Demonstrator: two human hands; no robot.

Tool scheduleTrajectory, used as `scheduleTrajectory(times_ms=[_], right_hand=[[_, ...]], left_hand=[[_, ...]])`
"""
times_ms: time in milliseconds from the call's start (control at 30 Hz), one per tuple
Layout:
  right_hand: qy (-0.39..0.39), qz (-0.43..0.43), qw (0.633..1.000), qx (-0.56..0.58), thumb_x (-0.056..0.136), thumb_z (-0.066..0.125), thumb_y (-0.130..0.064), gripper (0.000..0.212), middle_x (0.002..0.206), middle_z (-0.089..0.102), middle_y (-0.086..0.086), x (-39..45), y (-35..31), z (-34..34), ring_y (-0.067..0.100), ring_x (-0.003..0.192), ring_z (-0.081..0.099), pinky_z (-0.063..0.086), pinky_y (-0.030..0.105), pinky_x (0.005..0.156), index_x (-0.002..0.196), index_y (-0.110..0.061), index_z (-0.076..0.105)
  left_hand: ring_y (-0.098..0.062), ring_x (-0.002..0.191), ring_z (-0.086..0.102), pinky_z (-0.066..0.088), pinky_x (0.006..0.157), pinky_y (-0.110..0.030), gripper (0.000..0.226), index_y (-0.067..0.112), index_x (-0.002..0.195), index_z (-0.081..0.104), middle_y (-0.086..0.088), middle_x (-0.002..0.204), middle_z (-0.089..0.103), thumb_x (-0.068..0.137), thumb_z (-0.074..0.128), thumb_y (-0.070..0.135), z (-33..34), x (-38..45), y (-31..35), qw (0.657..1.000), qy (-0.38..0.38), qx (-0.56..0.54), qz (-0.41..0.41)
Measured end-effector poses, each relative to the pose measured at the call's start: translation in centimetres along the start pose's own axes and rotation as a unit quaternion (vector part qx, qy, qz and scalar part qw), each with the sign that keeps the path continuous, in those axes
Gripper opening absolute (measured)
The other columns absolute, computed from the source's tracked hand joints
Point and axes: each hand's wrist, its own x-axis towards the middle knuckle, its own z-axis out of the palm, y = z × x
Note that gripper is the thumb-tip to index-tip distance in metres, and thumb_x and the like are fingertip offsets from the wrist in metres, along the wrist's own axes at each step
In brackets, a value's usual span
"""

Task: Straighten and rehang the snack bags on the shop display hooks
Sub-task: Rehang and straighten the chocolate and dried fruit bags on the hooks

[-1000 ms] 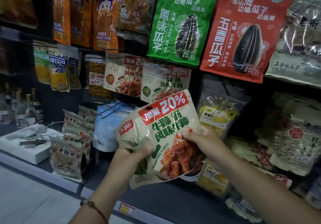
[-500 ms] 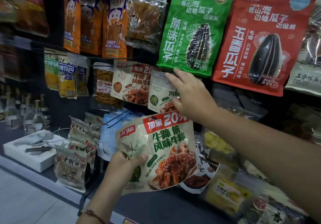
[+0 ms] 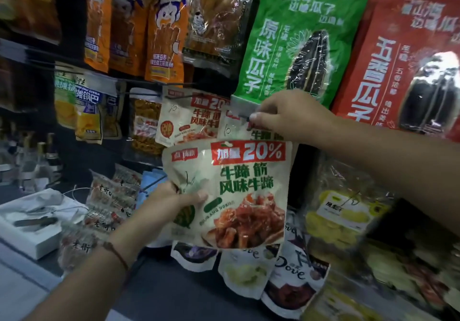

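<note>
A dim shop display wall is seen in the single head view, packed with hanging snack bags; a large green seed bag (image 3: 296, 39) and a red seed bag (image 3: 408, 54) fill the upper right of the frame, orange packets (image 3: 164, 29) the upper middle, and a white box (image 3: 27, 241) sits on the surface at lower left. The task is judged to be midway; one beige snack bag (image 3: 231, 196) is off its hook, held at the centre of the frame, just below two matching hung bags (image 3: 189, 119), and its rehanging is not yet done. The left hand (image 3: 176, 196) is raised from the lower left; its grip is closed on the loose bag's left edge, thumb across the front. The right hand (image 3: 288, 114) is extended from the right edge; its fingers are curled and the fingertips pinch the top of the nearer hung bag (image 3: 236, 126), by the hook's clear tag (image 3: 245, 106); whether the hook wire itself is touched cannot be told.
</note>
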Motion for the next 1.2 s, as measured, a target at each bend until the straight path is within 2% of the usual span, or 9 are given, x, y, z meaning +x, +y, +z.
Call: scheduleTrajectory(times_ms=[100,200,333,467,567,733,933,1033,1200], right_hand=[[-0.017,0.032,0.998,0.053,0.089,0.061,-0.053,0.035,0.084,0.072,-0.004,-0.1,0.2,-0.7,0.012,0.075,0.068,0.059,0.038,0.072,0.097,-0.022,0.074],[-0.024,0.033,0.998,0.039,0.089,0.060,-0.054,0.038,0.085,0.072,0.001,-0.2,0.2,-0.7,0.017,0.076,0.068,0.059,0.042,0.073,0.096,-0.021,0.074],[-0.027,0.036,0.999,0.027,0.091,0.058,-0.055,0.039,0.080,0.072,0.007,-0.3,0.1,-0.9,0.023,0.071,0.068,0.058,0.043,0.068,0.091,-0.020,0.074],[-0.026,0.046,0.998,0.027,0.090,0.057,-0.056,0.038,0.077,0.072,0.007,-0.5,-0.2,-0.8,0.022,0.068,0.068,0.056,0.039,0.064,0.090,-0.022,0.074],[-0.029,0.053,0.998,0.034,0.090,0.056,-0.056,0.037,0.078,0.073,0.006,-0.6,-0.4,-0.8,0.023,0.069,0.070,0.060,0.043,0.067,0.089,-0.024,0.074],[-0.017,0.051,0.998,0.037,0.091,0.057,-0.054,0.036,0.076,0.072,0.007,-0.6,-0.4,-0.6,0.025,0.067,0.068,0.056,0.038,0.064,0.087,-0.023,0.074],[-0.022,0.050,0.998,0.035,0.092,0.055,-0.054,0.036,0.078,0.073,0.006,-0.6,-0.2,-0.6,0.024,0.069,0.069,0.059,0.042,0.066,0.092,-0.024,0.074],[-0.028,0.049,0.998,0.011,0.094,0.053,-0.053,0.038,0.079,0.072,0.002,-0.3,-0.4,-0.6,0.019,0.068,0.067,0.058,0.039,0.066,0.097,-0.022,0.074],[-0.066,0.021,0.996,-0.056,0.099,0.044,-0.047,0.036,0.091,0.071,0.004,-0.8,-0.5,-0.8,0.021,0.080,0.065,0.056,0.039,0.073,0.103,-0.020,0.068]], left_hand=[[-0.016,0.097,0.072,0.052,0.085,-0.034,0.044,0.017,0.116,0.066,0.003,0.104,0.076,0.075,0.079,0.027,-0.4,2.9,1.6,0.999,-0.034,0.007,0.015],[-0.016,0.104,0.069,0.048,0.093,-0.034,0.037,0.015,0.116,0.067,0.003,0.109,0.075,0.081,0.076,0.022,-0.1,5.2,2.6,0.997,-0.067,0.023,0.030],[-0.012,0.095,0.070,0.046,0.088,-0.030,0.019,0.011,0.100,0.069,0.007,0.093,0.077,0.085,0.073,0.021,0.6,6.9,3.0,0.996,-0.080,0.034,0.017],[-0.016,0.105,0.068,0.045,0.103,-0.038,0.032,0.012,0.113,0.067,0.003,0.107,0.075,0.085,0.075,0.025,0.9,7.6,2.8,0.994,-0.104,0.038,0.016],[-0.015,0.112,0.064,0.043,0.104,-0.038,0.044,0.019,0.120,0.065,0.007,0.115,0.072,0.080,0.080,0.032,1.2,7.6,2.1,0.990,-0.125,0.060,0.012],[-0.013,0.110,0.065,0.041,0.108,-0.041,0.025,0.020,0.111,0.070,0.011,0.109,0.074,0.087,0.074,0.022,1.7,7.9,1.7,0.996,-0.059,0.040,0.046],[-0.025,0.101,0.066,0.048,0.095,-0.041,0.035,0.011,0.100,0.065,-0.007,0.099,0.073,0.080,0.078,0.036,1.7,9.0,2.9,0.994,-0.068,0.082,0.005],[-0.018,0.097,0.057,0.039,0.089,-0.032,0.021,0.013,0.089,0.057,0.001,0.095,0.061,0.089,0.070,0.030,2.3,10.3,4.3,0.992,-0.054,0.114,-0.006],[-0.019,0.094,0.061,0.047,0.081,-0.033,0.026,0.014,0.099,0.065,-0.004,0.104,0.067,0.085,0.075,0.034,2.5,13.0,3.6,0.986,-0.017,0.164,-0.020]])
